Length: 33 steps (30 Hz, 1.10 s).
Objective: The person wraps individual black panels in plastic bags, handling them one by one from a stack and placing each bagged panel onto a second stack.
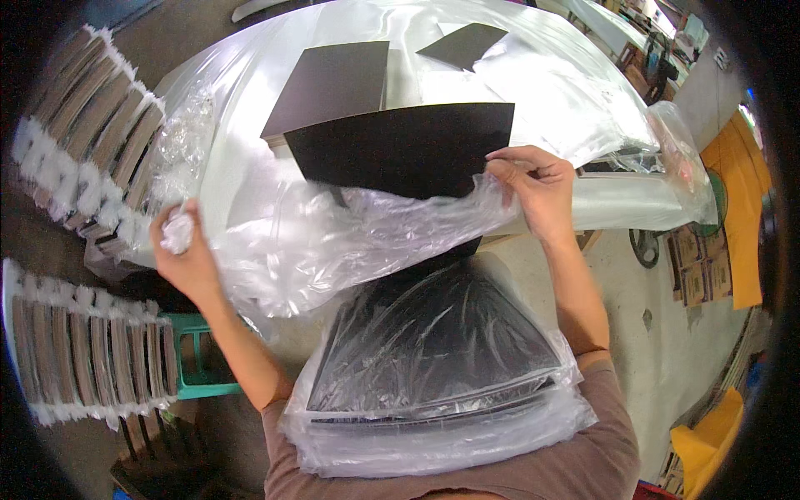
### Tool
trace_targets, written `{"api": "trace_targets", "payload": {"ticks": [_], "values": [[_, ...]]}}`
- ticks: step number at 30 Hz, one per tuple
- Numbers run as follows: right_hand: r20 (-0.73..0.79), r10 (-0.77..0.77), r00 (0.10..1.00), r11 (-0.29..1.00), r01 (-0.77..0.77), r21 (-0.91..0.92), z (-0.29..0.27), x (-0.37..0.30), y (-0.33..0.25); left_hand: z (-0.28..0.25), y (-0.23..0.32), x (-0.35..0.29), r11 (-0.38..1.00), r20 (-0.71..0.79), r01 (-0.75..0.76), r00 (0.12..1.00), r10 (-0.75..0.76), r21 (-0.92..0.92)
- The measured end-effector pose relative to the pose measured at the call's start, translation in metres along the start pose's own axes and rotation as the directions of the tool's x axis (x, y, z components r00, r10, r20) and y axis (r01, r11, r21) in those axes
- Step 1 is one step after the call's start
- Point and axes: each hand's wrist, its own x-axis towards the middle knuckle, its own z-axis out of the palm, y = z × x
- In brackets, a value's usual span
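Observation:
My left hand [185,258] is closed around a crumpled bunch of clear plastic, apparently part of the plastic bag [333,246] stretched between my hands. My right hand [543,187] pinches the other end of that bag, at the right edge of a black sheet [408,150]. The sheet stands tilted, its lower part behind or inside the bag; I cannot tell which. Close to my body lies a stack of black sheets wrapped in clear plastic [433,350]. Beyond the raised sheet, a pile of dark sheets [337,79] rests on the plastic-covered table [242,100].
Another dark sheet [464,45] lies farther back on the table, near white wrapping [550,96]. At the left stand rows of plastic-wrapped board stacks [92,350], the nearer beside a green stool [200,358]. Brown cartons [700,267] and orange-yellow material [737,217] are at the right.

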Motion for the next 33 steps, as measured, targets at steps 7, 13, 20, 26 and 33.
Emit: {"api": "trace_targets", "payload": {"ticks": [7, 13, 20, 26, 33], "values": [[0.150, -0.176, 0.973, 0.984, 0.180, -0.012, 0.039, -0.010, -0.022, 0.049, 0.123, -0.074, 0.786, 0.838, 0.377, 0.454, 0.304, -0.489], [0.290, -0.021, 0.957, 0.853, -0.134, 0.505, 0.039, -0.004, -0.003, 0.066, 0.111, -0.084, 0.261, 0.820, 0.777, 0.542, 0.186, -0.573], [0.200, -0.252, 0.947, 0.966, 0.260, -0.010, 0.041, -0.005, -0.001, 0.069, 0.129, -0.088, 0.670, 0.653, 0.285, 0.648, 0.393, -0.686], [0.253, -0.066, 0.965, 0.981, 0.016, 0.195, 0.037, -0.003, 0.000, 0.061, 0.115, -0.089, 0.307, 0.887, 0.840, 0.375, 0.268, -0.448], [0.483, 0.135, 0.865, 0.183, -0.500, 0.846, -0.018, 0.015, 0.005, 0.049, 0.053, -0.090, 0.545, 0.809, 0.743, -0.008, 0.588, -0.389]]}}
